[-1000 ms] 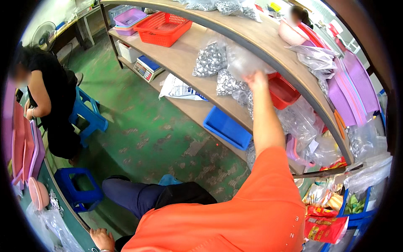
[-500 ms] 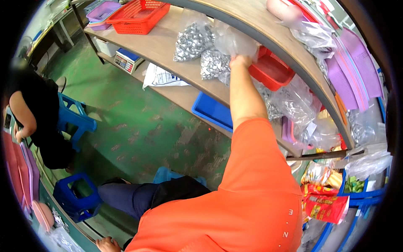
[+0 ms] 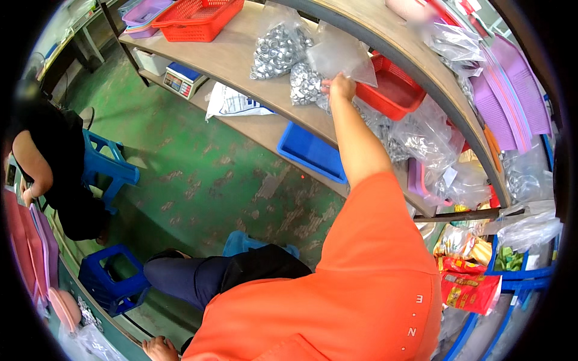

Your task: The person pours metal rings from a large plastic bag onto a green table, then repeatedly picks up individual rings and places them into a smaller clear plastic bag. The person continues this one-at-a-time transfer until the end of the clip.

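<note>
My right hand (image 3: 341, 88) reaches out on a straight arm to the middle wooden shelf (image 3: 241, 57) and pinches a clear plastic bag (image 3: 340, 53) at its lower edge. Small silver metal parts (image 3: 304, 85) fill the bottom of that bag. A second bag of the same silver parts (image 3: 276, 49) leans just left of it. A red basket (image 3: 392, 91) stands right beside my hand. My left hand (image 3: 158, 348) shows only partly at the bottom edge, resting on a green table edge (image 3: 90, 301); its fingers are hard to make out.
A red crate (image 3: 195, 18) and a purple tray (image 3: 143, 12) stand at the shelf's far left. On the lower shelf are a weighing scale (image 3: 182, 79), a printed white sack (image 3: 232, 102) and a blue tray (image 3: 310, 151). Another person in black (image 3: 54, 162) stands by blue stools (image 3: 111, 171).
The view has swung a little and come closer to the shelf. My right hand has stayed on the clear bag, whose top now stands up above my fingers.
</note>
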Available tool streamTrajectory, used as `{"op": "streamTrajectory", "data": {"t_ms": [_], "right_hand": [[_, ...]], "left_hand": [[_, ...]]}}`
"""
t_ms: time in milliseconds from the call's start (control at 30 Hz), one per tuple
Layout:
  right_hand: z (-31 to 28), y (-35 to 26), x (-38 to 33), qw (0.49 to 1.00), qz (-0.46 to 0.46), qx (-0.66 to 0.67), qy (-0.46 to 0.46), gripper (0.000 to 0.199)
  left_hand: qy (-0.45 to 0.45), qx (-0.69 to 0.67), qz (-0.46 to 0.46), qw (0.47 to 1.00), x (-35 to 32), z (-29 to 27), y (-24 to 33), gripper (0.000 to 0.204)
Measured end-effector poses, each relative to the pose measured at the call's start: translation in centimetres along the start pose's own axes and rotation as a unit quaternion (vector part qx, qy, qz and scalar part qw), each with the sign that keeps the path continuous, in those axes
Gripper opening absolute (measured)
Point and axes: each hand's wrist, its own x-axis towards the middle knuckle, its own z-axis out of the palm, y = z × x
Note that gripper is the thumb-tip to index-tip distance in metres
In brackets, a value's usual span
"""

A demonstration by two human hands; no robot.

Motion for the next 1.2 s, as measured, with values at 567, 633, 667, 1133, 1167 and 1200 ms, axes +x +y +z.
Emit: {"op": "streamTrajectory", "data": {"t_ms": [567, 633, 667, 1133, 1167, 1200], "right_hand": [[5.2, -5.8, -11.9, 0.608, -0.65, -0.432, -0.147, 0.028], [5.7, -8.0, -8.7, 0.512, -0.586, -0.627, -0.044, 0.035], [4.9, -7.5, -5.3, 0.588, -0.524, -0.616, 0.001, 0.041], [6.0, 2.9, 5.9, 0.865, -0.228, -0.443, -0.065, 0.053], [6.3, 3.3, 6.8, 0.924, -0.185, -0.333, -0.028, 0.055], [6.3, 3.9, 7.8, 0.968, -0.152, -0.198, 0.018, 0.057]], "left_hand": [[-0.008, -0.001, -0.002, 1.0, 0.6, -1.2, 0.7, 0.022], [0.001, -0.012, -0.004, 1.0, 0.2, -1.4, 0.7, 0.022], [0.008, -0.014, -0.002, 1.0, 0.5, -1.2, 0.7, 0.022], [0.02, -0.188, -0.127, 0.974, 0.2, -0.1, 2.0, 0.013], [0.022, -0.191, -0.127, 0.973, 0.6, -0.2, 2.1, 0.014], [0.022, -0.203, -0.113, 0.972, 0.8, -0.4, 2.0, 0.015]]}}
